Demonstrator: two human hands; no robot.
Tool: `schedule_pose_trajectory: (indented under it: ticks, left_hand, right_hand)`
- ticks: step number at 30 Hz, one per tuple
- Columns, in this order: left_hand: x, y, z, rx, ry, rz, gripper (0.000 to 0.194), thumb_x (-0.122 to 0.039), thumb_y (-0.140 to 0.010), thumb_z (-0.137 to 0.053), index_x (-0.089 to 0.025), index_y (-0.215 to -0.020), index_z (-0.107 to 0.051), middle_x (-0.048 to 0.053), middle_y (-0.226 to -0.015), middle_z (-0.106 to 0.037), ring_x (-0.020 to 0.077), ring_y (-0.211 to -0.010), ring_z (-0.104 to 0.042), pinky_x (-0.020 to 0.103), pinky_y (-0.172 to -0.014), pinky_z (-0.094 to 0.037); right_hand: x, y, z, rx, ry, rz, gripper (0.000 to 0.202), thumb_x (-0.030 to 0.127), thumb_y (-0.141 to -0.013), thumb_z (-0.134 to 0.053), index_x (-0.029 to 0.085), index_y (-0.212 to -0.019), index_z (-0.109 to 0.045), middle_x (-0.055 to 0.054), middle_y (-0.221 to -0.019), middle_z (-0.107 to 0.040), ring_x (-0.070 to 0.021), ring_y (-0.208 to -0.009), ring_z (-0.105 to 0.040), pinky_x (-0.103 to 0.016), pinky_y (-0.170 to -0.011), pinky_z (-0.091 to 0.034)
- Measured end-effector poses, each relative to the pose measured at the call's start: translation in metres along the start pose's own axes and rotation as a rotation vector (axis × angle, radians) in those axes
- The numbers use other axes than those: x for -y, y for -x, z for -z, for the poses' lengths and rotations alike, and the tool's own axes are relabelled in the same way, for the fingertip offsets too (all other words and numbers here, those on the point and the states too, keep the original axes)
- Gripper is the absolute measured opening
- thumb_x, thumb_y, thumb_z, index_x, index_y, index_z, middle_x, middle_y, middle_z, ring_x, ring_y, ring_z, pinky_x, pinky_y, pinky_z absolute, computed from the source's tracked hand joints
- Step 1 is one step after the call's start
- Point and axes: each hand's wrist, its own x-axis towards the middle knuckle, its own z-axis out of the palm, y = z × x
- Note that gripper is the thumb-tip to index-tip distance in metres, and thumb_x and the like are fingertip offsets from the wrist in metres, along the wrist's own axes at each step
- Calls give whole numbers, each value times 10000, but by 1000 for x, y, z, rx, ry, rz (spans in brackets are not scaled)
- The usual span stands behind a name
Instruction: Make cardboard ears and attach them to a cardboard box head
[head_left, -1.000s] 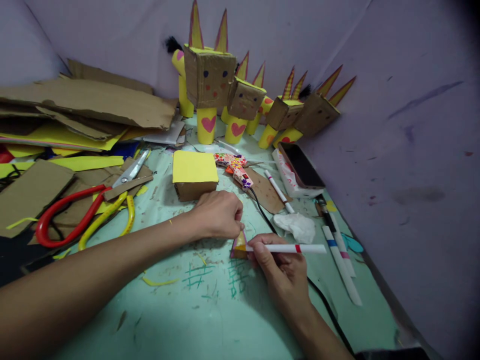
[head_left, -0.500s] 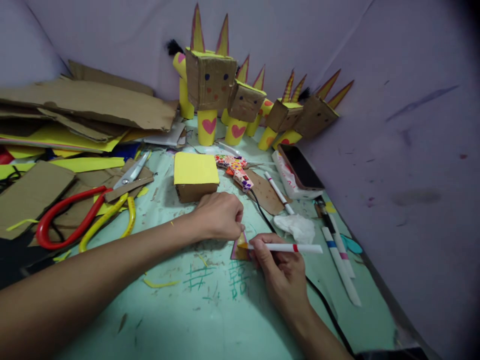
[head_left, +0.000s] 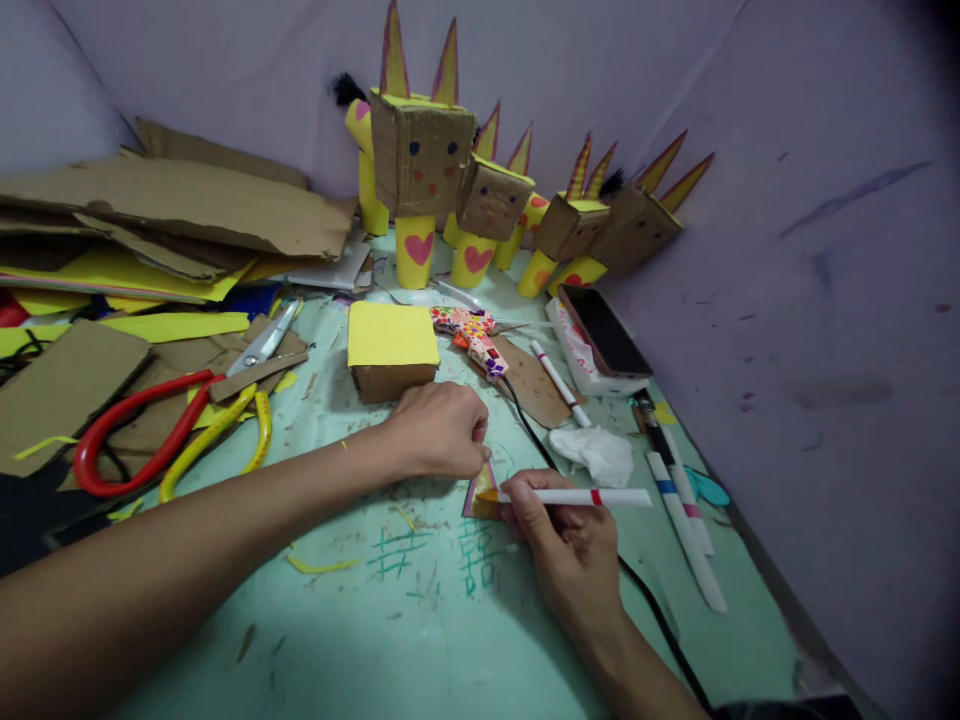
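My left hand (head_left: 442, 430) is closed, its fingertips pinching the upper tip of a small cardboard triangle (head_left: 480, 500) against the table. The triangle has a purple edge and is partly yellow inside, with bare brown near its base. In my right hand (head_left: 566, 540) is a white marker (head_left: 581, 496) with a yellow tip and a red band. That tip touches the triangle's face. Just beyond my left hand sits a cardboard box (head_left: 394, 385) with a yellow top. Green pen marks (head_left: 472, 560) lie on the table below the triangle.
Several cardboard figures (head_left: 431, 160) with pointed horns stand at the back. Scissors (head_left: 142, 440) and stacked cardboard (head_left: 187, 205) are at left. A flowered glue gun (head_left: 480, 340), a phone (head_left: 606, 330), crumpled tissue (head_left: 596, 455) and loose markers (head_left: 686, 530) are at right. A black cable (head_left: 660, 610) passes behind my right hand.
The marker and my right hand have shifted very slightly to the right, as the view also moves a little. My left hand still pins the triangle.
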Motion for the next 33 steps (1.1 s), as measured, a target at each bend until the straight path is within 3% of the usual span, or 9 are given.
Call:
schedule_pose_trajectory:
  ticks: [4, 11, 16, 22, 28, 33]
  left_hand:
    - [0, 0, 1, -2, -2, 2, 149, -325, -620, -581, -248, -675, -696, 45, -686, -702, 254, -677, -642, 306, -531, -423]
    - [-1, 0, 0, 1, -7, -1, 150, -336, -629, -575, -253, -673, -692, 38, -657, -686, 246, -666, -637, 303, -529, -414]
    - [0, 0, 0, -3, -8, -3, 151, -346, -628, -574, -256, -667, -689, 38, -670, -691, 251, -671, -638, 304, -521, -403]
    - [0, -1, -1, -4, -6, -1, 154, -353, -624, -579, -257, -672, -690, 42, -659, -683, 254, -657, -634, 304, -509, -393]
    - [1, 0, -1, 0, -4, 3, 160, -359, -626, -579, -255, -676, -689, 43, -667, -684, 256, -665, -633, 309, -518, -398]
    - [0, 0, -1, 5, -5, 4, 163, -344, -629, -573, -249, -686, -692, 45, -663, -678, 249, -664, -629, 311, -540, -411]
  right_hand:
    - [-2, 3, 1, 50, -22, -5, 243, 319, -851, -555, 167, -671, -616, 13, -516, -541, -110, -456, -478, -216, -429, -338]
    - [-1, 1, 1, 4, -33, 15, 232, 298, -861, -539, 165, -681, -603, 26, -515, -508, -102, -465, -460, -203, -435, -339]
    - [-3, 0, 2, 79, -6, 38, 243, 293, -861, -540, 164, -666, -607, 20, -519, -529, -102, -462, -476, -203, -430, -338]
    - [-5, 1, 3, 21, -59, 18, 234, 309, -868, -535, 167, -702, -618, 27, -514, -516, -100, -457, -459, -202, -435, -339]
    - [-3, 0, 3, 104, -9, 17, 244, 312, -867, -538, 168, -685, -613, 17, -532, -541, -104, -476, -482, -202, -441, -336]
    - [-2, 1, 4, 74, -37, 25, 243, 301, -876, -523, 168, -698, -619, 24, -524, -525, -99, -472, -474, -193, -440, -343]
